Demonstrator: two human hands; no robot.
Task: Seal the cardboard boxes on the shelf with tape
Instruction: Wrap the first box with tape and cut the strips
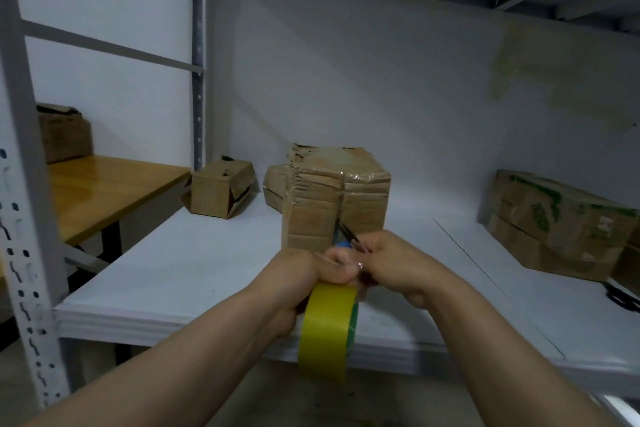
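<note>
Lying near the back left corner of the shelf (173,274), a small cardboard box (220,191) has loose flaps. At the front edge, the left hand (298,282) is clenched round the top of a yellow tape roll (327,329), which hangs upright over that edge. Just behind the hands stands the central box (332,198), near the shelf middle, with clear tape across its top and down its front seam. The right hand (394,263), touching the left, grasps a dark-bladed cutter (348,235) with a blue handle part, blades pointing at that seam. Near the right edge, the printed box (554,222) carries green markings; the writing is too blurred to read.
</note>
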